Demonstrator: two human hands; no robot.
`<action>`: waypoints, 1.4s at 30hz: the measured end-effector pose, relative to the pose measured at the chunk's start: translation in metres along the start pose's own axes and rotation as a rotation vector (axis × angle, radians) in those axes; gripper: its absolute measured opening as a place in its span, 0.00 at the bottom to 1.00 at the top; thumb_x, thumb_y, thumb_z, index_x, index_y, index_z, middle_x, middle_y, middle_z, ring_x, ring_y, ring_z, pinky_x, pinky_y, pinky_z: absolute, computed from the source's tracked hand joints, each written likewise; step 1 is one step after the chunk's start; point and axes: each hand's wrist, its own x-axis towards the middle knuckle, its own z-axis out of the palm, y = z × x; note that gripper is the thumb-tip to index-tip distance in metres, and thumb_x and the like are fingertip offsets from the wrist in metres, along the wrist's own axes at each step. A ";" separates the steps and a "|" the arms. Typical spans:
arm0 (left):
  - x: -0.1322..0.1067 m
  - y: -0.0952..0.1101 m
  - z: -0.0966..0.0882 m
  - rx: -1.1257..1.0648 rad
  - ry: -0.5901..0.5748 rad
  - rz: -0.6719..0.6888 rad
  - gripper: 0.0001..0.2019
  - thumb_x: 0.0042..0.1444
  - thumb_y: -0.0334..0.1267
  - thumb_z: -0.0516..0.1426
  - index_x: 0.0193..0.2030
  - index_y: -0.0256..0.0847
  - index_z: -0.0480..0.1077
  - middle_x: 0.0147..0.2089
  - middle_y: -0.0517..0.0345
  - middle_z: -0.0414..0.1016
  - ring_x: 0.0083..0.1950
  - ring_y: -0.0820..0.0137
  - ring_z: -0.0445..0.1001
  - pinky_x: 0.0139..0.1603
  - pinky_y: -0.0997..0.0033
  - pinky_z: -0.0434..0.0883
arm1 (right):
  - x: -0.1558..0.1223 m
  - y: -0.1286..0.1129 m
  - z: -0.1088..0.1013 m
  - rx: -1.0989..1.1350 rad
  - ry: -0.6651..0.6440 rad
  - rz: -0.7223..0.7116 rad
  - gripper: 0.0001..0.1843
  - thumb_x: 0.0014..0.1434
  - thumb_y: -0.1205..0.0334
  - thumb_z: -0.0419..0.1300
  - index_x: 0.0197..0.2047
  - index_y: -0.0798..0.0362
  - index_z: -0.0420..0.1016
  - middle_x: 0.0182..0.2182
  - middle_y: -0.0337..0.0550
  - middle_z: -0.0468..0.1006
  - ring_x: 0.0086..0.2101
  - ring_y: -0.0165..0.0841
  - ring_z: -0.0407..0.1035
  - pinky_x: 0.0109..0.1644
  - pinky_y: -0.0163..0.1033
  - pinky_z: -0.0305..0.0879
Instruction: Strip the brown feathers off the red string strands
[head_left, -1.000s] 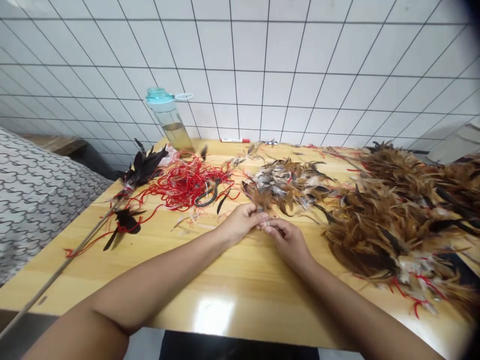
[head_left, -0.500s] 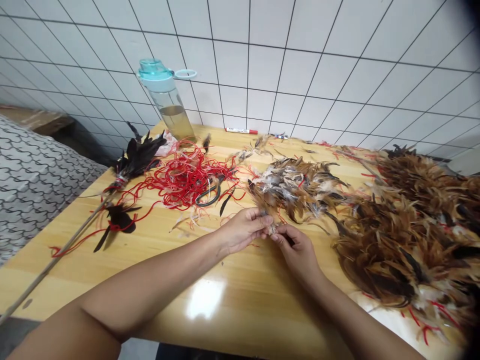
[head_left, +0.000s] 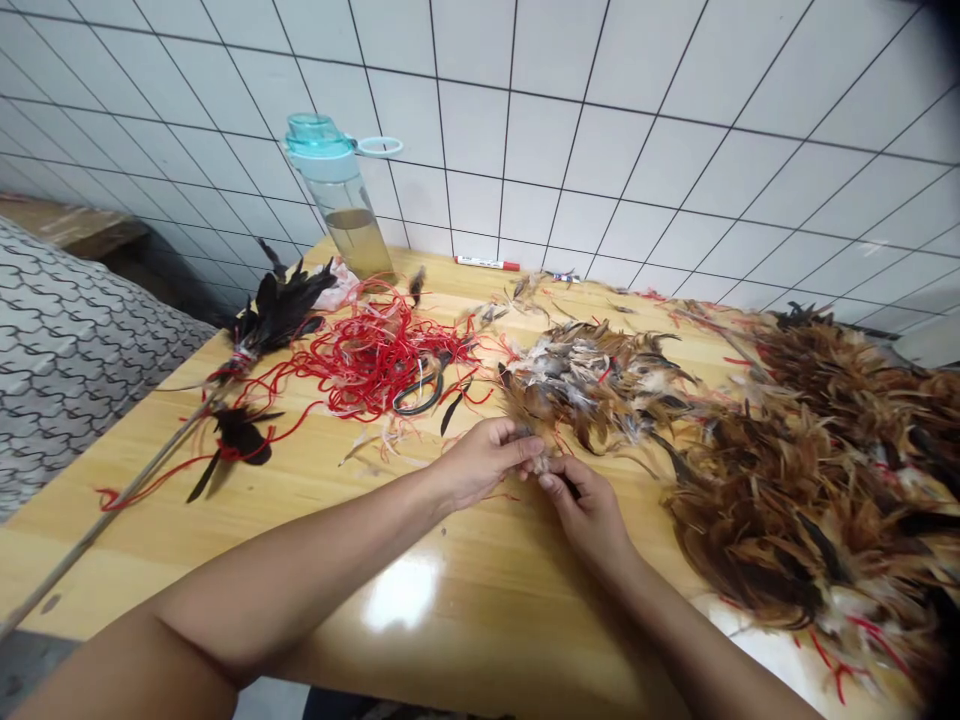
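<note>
My left hand (head_left: 484, 458) and my right hand (head_left: 589, 510) meet at the middle of a glossy wooden table (head_left: 420, 610). Both are closed in a pinch on the quill ends of a small bunch of brown feathers (head_left: 529, 408) that fans away from my fingers. Just beyond the bunch lies a loose pile of grey, white and brown feathers (head_left: 600, 375). A much larger heap of brown feathers (head_left: 810, 470) covers the table's right side, close to my right wrist.
A tangle of red string (head_left: 367, 355) with black-handled scissors (head_left: 424, 392) lies left of centre. Black feathers bound to a thin stick (head_left: 150, 470) lie at the left. A clear bottle with a teal lid (head_left: 341, 195) and a marker (head_left: 487, 263) stand by the tiled wall.
My hands stay together on the small feather bunch, the fingers shifting slightly. The view has tilted up and turned a little, so everything sits lower in the picture.
</note>
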 end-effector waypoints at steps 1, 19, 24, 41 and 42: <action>0.000 0.002 -0.002 0.070 0.018 0.008 0.19 0.45 0.49 0.65 0.27 0.33 0.69 0.23 0.61 0.68 0.23 0.79 0.64 0.26 0.77 0.60 | 0.000 0.001 -0.001 0.005 0.004 0.006 0.08 0.61 0.61 0.55 0.36 0.52 0.75 0.32 0.43 0.80 0.34 0.32 0.74 0.40 0.36 0.69; -0.013 0.008 0.014 0.782 0.067 0.321 0.08 0.49 0.26 0.56 0.22 0.36 0.70 0.24 0.62 0.70 0.31 0.74 0.70 0.35 0.78 0.65 | -0.002 0.012 -0.001 -0.263 -0.011 -0.112 0.10 0.59 0.71 0.52 0.29 0.52 0.71 0.25 0.42 0.73 0.29 0.34 0.69 0.34 0.36 0.65; -0.016 0.005 0.016 0.820 0.021 0.336 0.10 0.51 0.26 0.54 0.21 0.36 0.70 0.20 0.63 0.68 0.28 0.76 0.67 0.32 0.78 0.63 | -0.002 0.015 0.000 -0.218 0.014 -0.193 0.12 0.58 0.73 0.51 0.25 0.52 0.67 0.23 0.41 0.70 0.28 0.33 0.67 0.31 0.35 0.63; -0.007 0.011 0.017 0.624 -0.065 0.435 0.04 0.54 0.32 0.56 0.29 0.36 0.68 0.29 0.58 0.69 0.31 0.75 0.67 0.33 0.78 0.65 | -0.005 0.022 -0.005 -0.133 -0.004 -0.292 0.17 0.58 0.74 0.48 0.43 0.49 0.73 0.34 0.46 0.79 0.36 0.34 0.74 0.38 0.36 0.72; -0.007 0.012 0.018 0.608 -0.068 0.414 0.04 0.54 0.32 0.56 0.28 0.36 0.68 0.29 0.58 0.69 0.31 0.75 0.67 0.32 0.78 0.65 | -0.006 0.023 -0.005 -0.132 -0.014 -0.296 0.18 0.59 0.74 0.48 0.46 0.49 0.72 0.36 0.47 0.79 0.39 0.35 0.75 0.40 0.38 0.72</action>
